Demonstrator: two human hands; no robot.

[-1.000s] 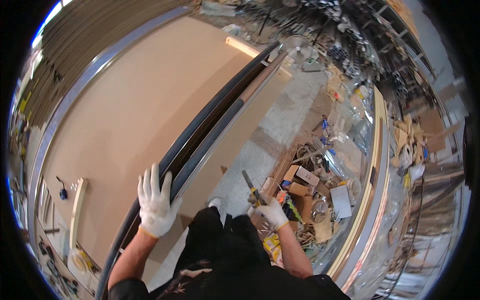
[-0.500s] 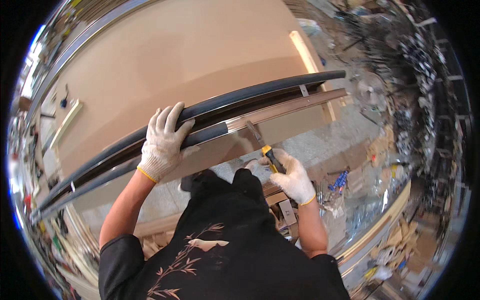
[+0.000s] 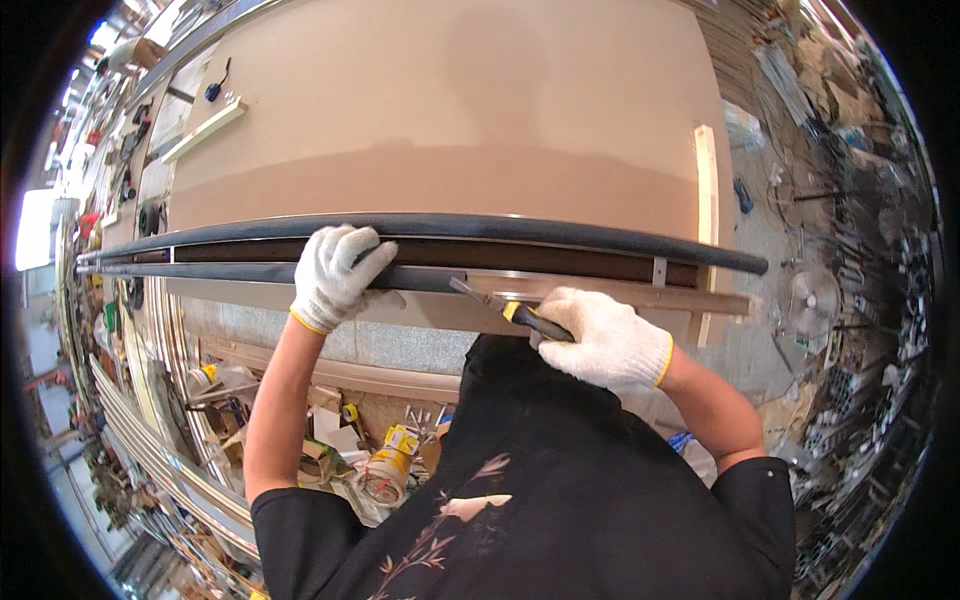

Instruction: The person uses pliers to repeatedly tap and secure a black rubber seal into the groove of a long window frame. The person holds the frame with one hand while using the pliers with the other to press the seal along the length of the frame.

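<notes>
A long brown metal frame point(image 3: 540, 257) lies across a large beige panel point(image 3: 400, 110). Its far rail carries a full-length dark strip point(image 3: 480, 228). On the near rail a second dark strip point(image 3: 240, 271) ends near the middle, where the bare brown rail point(image 3: 640, 294) shows. My left hand point(image 3: 340, 272), in a white knit glove, is curled over the near rail just left of that end. A chisel-like tool point(image 3: 530, 318) with a flat metal blade and yellow-and-black handle sits in my gloved right hand point(image 3: 605, 340). Its blade tip is at the strip's end; contact is unclear.
A pale wooden batten point(image 3: 707, 190) supports the right side; another batten point(image 3: 205, 132) lies at the left. Below, cartons and a yellow-labelled roll point(image 3: 385, 470) clutter the floor. Metal profiles point(image 3: 170, 440) run along the left, and a round disc point(image 3: 812, 300) lies on the right.
My view has turned, so the frame lies nearly level. My right hand has brought the tool up and left, its blade now by the strip's end. My left hand keeps its hold.
</notes>
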